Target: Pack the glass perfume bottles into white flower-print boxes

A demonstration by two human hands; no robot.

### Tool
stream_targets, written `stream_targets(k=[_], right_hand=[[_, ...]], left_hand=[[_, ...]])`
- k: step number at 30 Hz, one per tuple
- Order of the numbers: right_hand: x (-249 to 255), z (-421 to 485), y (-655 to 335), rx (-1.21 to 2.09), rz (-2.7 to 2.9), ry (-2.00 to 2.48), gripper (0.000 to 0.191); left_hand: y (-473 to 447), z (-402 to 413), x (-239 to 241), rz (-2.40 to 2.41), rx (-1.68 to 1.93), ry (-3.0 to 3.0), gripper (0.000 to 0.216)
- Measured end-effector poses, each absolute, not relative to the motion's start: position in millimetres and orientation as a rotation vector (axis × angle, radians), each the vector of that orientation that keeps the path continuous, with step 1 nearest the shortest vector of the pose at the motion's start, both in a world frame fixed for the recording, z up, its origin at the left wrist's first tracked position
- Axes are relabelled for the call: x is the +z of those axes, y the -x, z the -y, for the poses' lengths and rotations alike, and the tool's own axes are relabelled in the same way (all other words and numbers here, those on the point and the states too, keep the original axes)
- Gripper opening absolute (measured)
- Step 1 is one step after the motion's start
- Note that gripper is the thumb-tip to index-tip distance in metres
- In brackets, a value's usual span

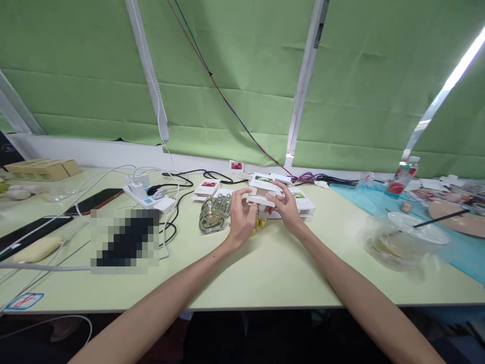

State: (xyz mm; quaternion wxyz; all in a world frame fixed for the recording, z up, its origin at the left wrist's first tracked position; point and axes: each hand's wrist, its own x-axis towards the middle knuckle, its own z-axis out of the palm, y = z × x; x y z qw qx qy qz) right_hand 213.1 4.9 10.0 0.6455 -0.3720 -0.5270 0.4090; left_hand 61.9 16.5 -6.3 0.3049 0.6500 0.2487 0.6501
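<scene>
Between my two hands is a small white cardboard box (262, 192) with a printed picture on its panel; its near end is open and its flaps stick out. My left hand (241, 216) grips the box's left side, fingers curled. From the right, my right hand (285, 206) holds it with thumb and fingers. Several clear glass bottles (212, 218) stand just left of my left hand. Gold caps (262, 222) lie under the hands, partly hidden. More white boxes (304, 206) are stacked behind my right hand, and another with a red picture (207, 187) lies behind the bottles.
On the left are a power strip (148, 197), tangled cables, a dark phone-like slab (96, 200) and a brown carton (42, 170). To the right, a lidded plastic bowl (394, 247) and a drink bottle (403, 178) stand by a blue sheet (352, 197). The table's front edge runs below my forearms.
</scene>
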Motion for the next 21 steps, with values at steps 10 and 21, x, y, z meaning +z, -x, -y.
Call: stream_targets(k=[10, 21], right_hand=[[10.7, -4.3, -212.3, 0.945, 1.192, 0.850, 0.064], [10.3, -4.1, -213.0, 0.965, 1.233, 0.812, 0.063]], left_hand=[[-62.7, -18.4, -9.8, -0.759, 1.722, -1.756, 0.020], [-63.4, -18.2, -8.5, -0.827, 1.749, -1.762, 0.018]])
